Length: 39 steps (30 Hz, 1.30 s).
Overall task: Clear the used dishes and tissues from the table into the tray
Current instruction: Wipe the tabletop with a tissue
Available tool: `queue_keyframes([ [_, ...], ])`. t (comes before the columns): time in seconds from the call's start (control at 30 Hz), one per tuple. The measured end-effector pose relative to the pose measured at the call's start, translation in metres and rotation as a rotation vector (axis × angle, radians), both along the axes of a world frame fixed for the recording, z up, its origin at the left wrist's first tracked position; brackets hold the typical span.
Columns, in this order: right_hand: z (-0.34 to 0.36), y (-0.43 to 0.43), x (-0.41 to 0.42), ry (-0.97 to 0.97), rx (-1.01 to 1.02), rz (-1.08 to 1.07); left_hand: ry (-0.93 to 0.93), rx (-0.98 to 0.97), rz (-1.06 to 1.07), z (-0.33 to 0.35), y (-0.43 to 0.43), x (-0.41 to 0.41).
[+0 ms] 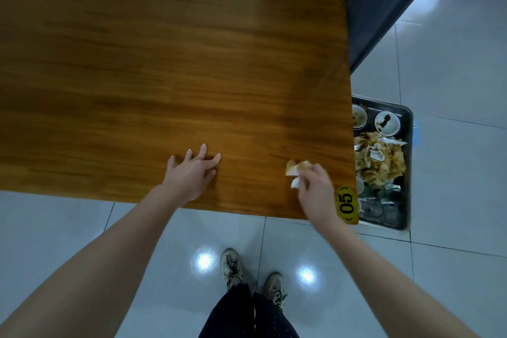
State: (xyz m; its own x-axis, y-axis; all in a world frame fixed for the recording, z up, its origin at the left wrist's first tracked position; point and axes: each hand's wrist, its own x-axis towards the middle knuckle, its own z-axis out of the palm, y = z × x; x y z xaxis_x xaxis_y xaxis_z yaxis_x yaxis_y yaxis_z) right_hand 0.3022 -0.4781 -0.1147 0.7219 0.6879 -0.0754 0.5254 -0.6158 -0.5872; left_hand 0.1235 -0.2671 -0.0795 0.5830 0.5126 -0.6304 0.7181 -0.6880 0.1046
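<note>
Item, left hand (192,173): fingers straight and spread, palm down, holding nothing, on or just above the bench (137,63); I cannot tell whether it touches. Item, tissue (295,170): white, crumpled, stained, pinched in my right hand (312,186), whose fingers are curled tight round it, low over the right end of the bench near the yellow sticker (346,204) marked 05. Item, tray (408,173): dark metal, set lower than the bench and just past its right edge, already loaded. Step in hand, as I judge it: carry the tissue rightward over the edge and let it go onto the heap (381,164) of crumpled paper and scraps in the middle of the tray. To do it well I should hold the pinch until the hand is above the tray. I should release low, so the light paper does not drift to the floor, and aim for the heap, not the bowls. Count, left to right: hands, two; shoes (231,269), two; tissues at the bench, one, the one I hold; sticker, one; tray, one. Small bowls (386,123) at the tray's far end number two in plain view, with a third white rim partly hidden by the bench edge. Glasses (375,208) at its near end: several, too blurred to number.
</note>
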Motion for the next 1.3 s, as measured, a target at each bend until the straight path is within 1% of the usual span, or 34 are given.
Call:
queue_keyframes([
  [0.07,-0.006,0.004,-0.037,0.076,0.025,0.021,0.001,-0.009,0.004,0.0,0.0,0.001],
  [0.13,-0.009,0.019,-0.066,0.106,0.047,0.056,-0.001,-0.008,0.007,0.0,0.0,0.0],
  [0.23,-0.006,0.038,-0.096,0.078,0.061,0.145,0.01,0.013,-0.008,-0.001,-0.001,-0.001],
  [0.33,-0.002,0.037,-0.093,0.035,0.071,0.252,0.014,0.031,-0.036,-0.001,0.001,-0.001],
  [0.4,-0.002,0.025,-0.078,0.051,0.068,0.214,0.023,0.043,-0.064,0.0,0.002,-0.002],
  [0.5,-0.005,0.002,-0.058,0.096,0.089,0.047,0.027,0.051,-0.078,0.001,0.004,-0.003],
  [0.67,-0.005,0.004,-0.068,0.121,0.078,-0.155,0.003,0.03,-0.064,0.0,0.003,-0.005],
  [0.73,-0.004,0.011,-0.075,0.118,0.069,-0.142,-0.01,0.033,-0.066,0.0,0.004,-0.005],
  [0.83,-0.001,0.016,-0.077,0.124,0.017,-0.018,-0.037,0.028,-0.044,0.0,0.0,-0.006],
  [0.93,0.004,0.012,-0.061,0.093,-0.021,0.082,-0.074,0.029,0.015,-0.001,-0.007,-0.006],
  [1.03,0.009,0.004,-0.03,0.089,-0.038,0.027,-0.102,0.035,0.089,-0.001,-0.016,-0.004],
  [1.2,0.013,-0.001,0.03,0.058,-0.063,-0.029,-0.161,0.058,0.15,0.005,-0.03,0.004],
  [1.3,0.015,-0.001,0.067,0.068,-0.08,0.011,-0.192,0.068,0.201,0.009,-0.039,0.016],
])
